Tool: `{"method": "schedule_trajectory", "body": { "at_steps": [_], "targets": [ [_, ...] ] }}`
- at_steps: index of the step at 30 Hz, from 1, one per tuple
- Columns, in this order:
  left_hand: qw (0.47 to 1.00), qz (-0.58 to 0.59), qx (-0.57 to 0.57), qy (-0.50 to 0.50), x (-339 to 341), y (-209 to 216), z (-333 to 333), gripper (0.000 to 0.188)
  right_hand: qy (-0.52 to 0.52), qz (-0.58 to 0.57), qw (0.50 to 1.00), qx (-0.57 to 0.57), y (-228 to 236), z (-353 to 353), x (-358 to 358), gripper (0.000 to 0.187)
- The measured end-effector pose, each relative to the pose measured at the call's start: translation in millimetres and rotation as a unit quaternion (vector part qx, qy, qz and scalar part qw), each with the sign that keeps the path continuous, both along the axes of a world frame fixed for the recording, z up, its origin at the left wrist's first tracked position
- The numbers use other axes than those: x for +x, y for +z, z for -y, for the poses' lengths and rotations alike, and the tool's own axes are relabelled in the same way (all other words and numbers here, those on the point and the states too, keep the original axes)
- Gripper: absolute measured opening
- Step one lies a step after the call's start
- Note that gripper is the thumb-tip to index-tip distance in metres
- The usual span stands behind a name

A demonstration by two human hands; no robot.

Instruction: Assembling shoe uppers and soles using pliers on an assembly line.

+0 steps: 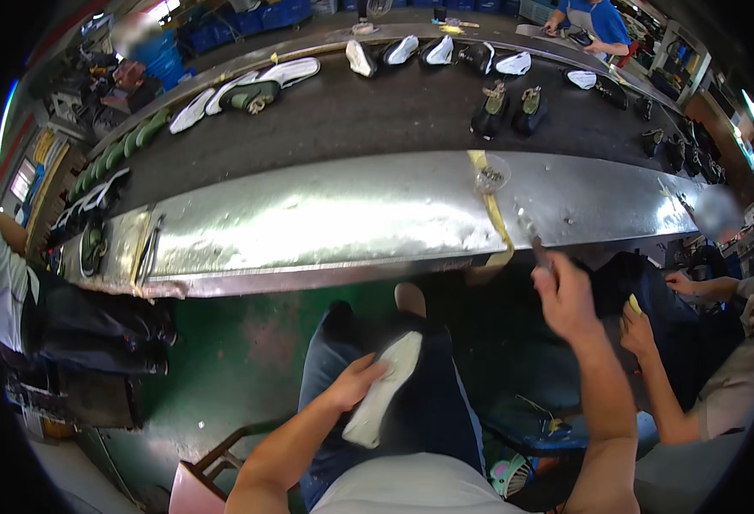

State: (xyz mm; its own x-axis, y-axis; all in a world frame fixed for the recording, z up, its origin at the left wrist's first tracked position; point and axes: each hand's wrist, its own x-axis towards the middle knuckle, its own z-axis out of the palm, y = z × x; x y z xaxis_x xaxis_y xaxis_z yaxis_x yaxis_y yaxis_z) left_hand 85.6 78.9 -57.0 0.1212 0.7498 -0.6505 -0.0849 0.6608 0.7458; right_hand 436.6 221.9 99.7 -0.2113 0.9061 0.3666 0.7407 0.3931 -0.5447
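My left hand (358, 384) is closed on the edge of a white shoe sole (397, 368), holding it over my lap. Whether a dark upper is attached beneath it, I cannot tell against my dark trousers. Off to the right, my right hand (565, 295) grips a slim tool with a dark handle (538, 248). Its end reaches the metal ledge (334, 210) and is too blurred to name. Just beyond it on the ledge, beside a strip of yellow tape (499, 224), sits a small clear dish (491, 176) with small bits in it.
Behind the ledge runs a dark conveyor belt (351, 116) carrying white soles (290, 72) and black shoes (529, 113). One co-worker sits close on my right, a hand (637, 330) near my forearm. Others stand left and far right. A pink chair (195, 488) is at lower left.
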Motion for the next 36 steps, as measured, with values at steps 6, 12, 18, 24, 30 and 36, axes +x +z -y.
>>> {"method": "schedule_trajectory", "body": {
  "at_steps": [6, 12, 18, 24, 30, 36],
  "targets": [
    [0.98, 0.024, 0.161, 0.118, -107, 151, -67, 0.074, -0.09, 0.097, 0.988, 0.076, -5, -179, 38, 0.037],
    [0.814, -0.453, 0.357, -0.074, -160, 249, -295, 0.053, -0.2, 0.167, 0.962, 0.079, -44, -282, 78, 0.039],
    [0.325, -0.853, 0.384, -0.14, -197, 196, -463, 0.062, -0.209, 0.121, 0.969, 0.059, -37, -314, 82, 0.038],
    [0.406, -0.851, 0.172, -0.284, -152, 181, -556, 0.057, -0.196, 0.114, 0.972, 0.06, -40, -314, 85, 0.037],
    [0.526, -0.656, 0.513, -0.172, -94, 156, -694, 0.034, -0.144, 0.091, 0.982, 0.08, -42, -318, 79, 0.039],
    [0.696, -0.642, 0.314, -0.066, 18, 127, -785, 0.074, -0.141, 0.069, 0.986, 0.053, -38, -320, 75, 0.04]
  ]
}}
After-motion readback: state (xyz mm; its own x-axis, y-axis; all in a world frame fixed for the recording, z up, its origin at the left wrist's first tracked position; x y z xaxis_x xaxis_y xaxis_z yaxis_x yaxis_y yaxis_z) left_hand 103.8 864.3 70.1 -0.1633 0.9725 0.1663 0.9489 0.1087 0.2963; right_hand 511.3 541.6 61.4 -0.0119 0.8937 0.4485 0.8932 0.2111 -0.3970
